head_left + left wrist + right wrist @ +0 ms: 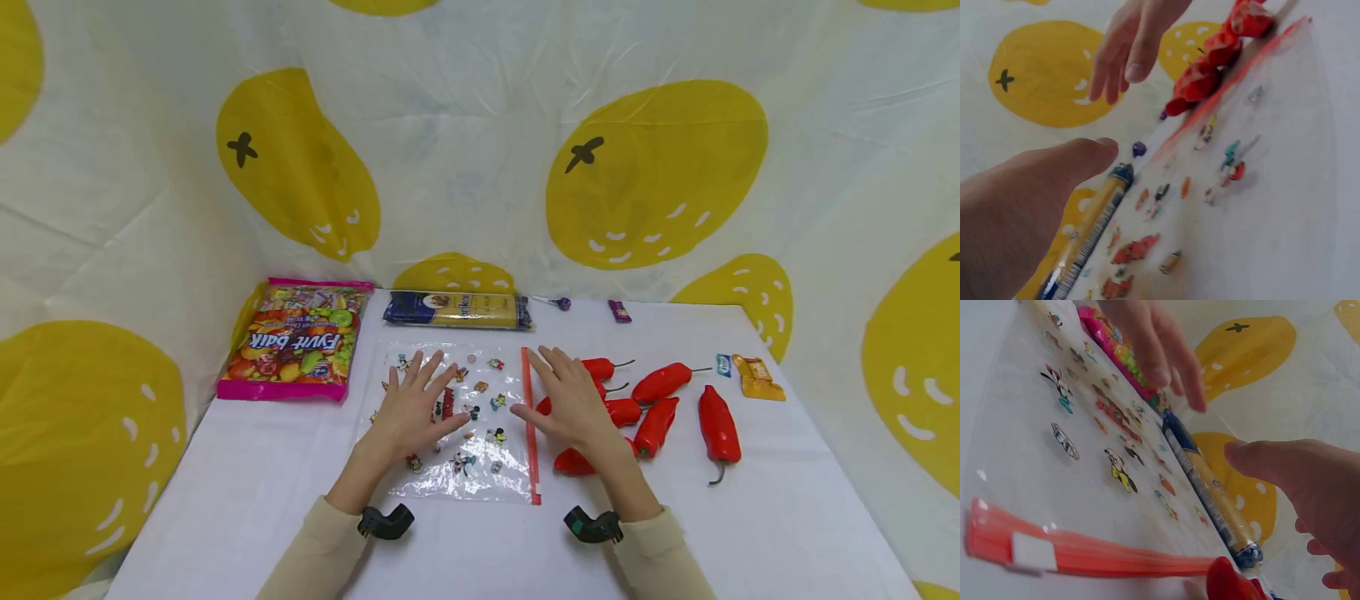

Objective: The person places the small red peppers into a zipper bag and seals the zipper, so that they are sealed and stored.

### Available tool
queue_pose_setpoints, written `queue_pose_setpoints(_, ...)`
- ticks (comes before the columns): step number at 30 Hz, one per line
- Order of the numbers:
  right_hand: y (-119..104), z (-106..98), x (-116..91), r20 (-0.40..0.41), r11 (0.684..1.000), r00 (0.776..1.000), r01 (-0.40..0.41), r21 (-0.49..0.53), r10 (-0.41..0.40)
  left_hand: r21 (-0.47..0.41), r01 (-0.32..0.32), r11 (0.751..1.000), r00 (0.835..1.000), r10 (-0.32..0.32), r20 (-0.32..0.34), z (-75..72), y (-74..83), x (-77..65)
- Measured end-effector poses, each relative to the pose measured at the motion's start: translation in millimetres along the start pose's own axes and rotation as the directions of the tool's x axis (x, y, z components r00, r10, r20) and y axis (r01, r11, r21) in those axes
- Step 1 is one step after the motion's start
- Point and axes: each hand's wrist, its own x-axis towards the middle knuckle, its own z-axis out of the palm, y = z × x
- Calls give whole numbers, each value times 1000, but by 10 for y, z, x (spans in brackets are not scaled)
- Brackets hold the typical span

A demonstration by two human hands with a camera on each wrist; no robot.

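Observation:
A clear zip bag (pixel 480 487) printed with small cartoon figures lies flat on the table, its red zip edge (pixel 1116 555) on the right side with a white slider (pixel 1034 551) at the near end. Over the bag's left part, my left hand (pixel 412 408) is spread with straight fingers and holds nothing. My right hand (pixel 572 400) hovers by the red zip edge, fingers spread, also holding nothing. Beside and partly beneath that hand lie several red peppers (pixel 660 383); some are hidden behind the hand. In the wrist views both hands appear raised above the bag.
At the back left lies a pink candy bag (pixel 292 342). A blue-and-yellow pasta packet (pixel 459 310) lies behind the zip bag, with purple-handled scissors (pixel 558 303) and a small purple wrapped sweet (pixel 619 312) farther right. A blue sachet (pixel 723 365) and an orange packet (pixel 757 377) sit at the right.

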Motion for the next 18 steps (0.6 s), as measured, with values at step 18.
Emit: queue_pose_setpoints(18, -28, 206, 0, 45, 1000, 999, -26, -15, 26, -81, -8, 997, 989, 20, 148, 258, -176, -56)
